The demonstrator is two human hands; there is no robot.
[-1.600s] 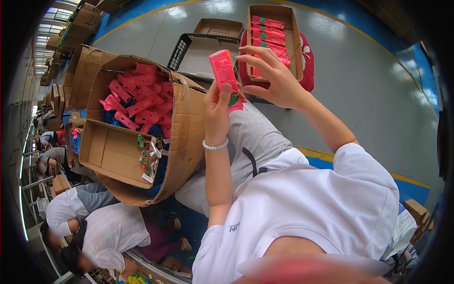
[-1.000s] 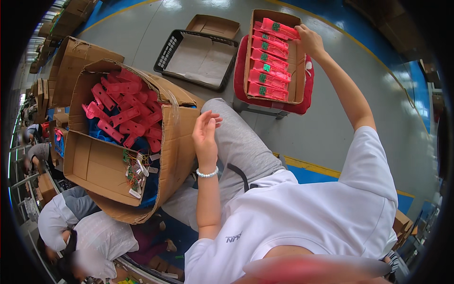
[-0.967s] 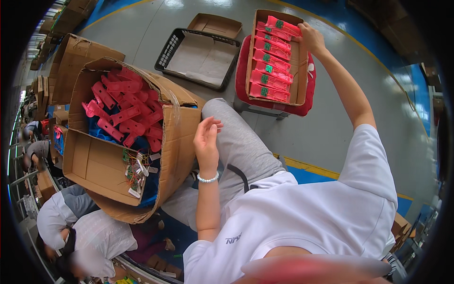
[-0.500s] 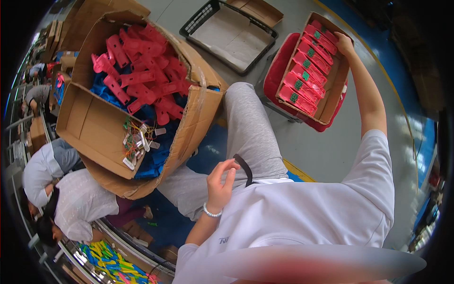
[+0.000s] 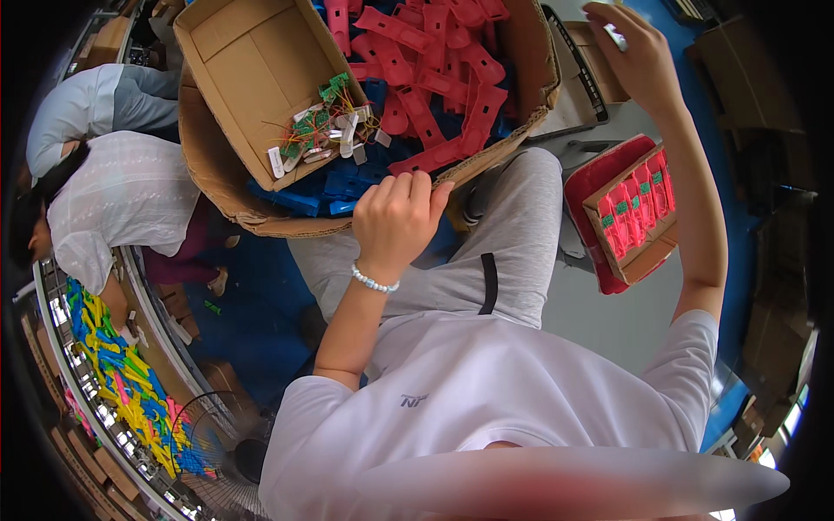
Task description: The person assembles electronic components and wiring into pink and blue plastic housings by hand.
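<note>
My left hand [image 5: 395, 221] is closed at the near rim of a big cardboard box [image 5: 204, 169], fingers curled over the edge and thumb raised. Pink plastic shells [image 5: 421, 100] are heaped in that box above blue plastic parts [image 5: 343, 184]. A smaller cardboard tray [image 5: 234, 82] rests in its left side, with wired green circuit boards [image 5: 313, 126] and white pieces. At the far right my right hand [image 5: 647, 65] is raised, fingers bent around a small pale, shiny thing too unclear to name. Below its forearm, a shallow cardboard box [image 5: 651, 260] holds a row of pink shells with green boards [image 5: 634, 208].
The shallow box lies on a red-topped seat [image 5: 580, 195]. A black-rimmed crate [image 5: 578, 65] is on the floor behind it. To the left, two people bend beside a conveyor line [image 5: 165, 347] carrying colourful plastic parts [image 5: 130, 373]. A wire fan [image 5: 217, 434] stands at lower left.
The view has turned, shifting the big box right and upward. My right hand has left the shallow box's edge and risen. My left hand has moved from my lap to the big box's rim.
</note>
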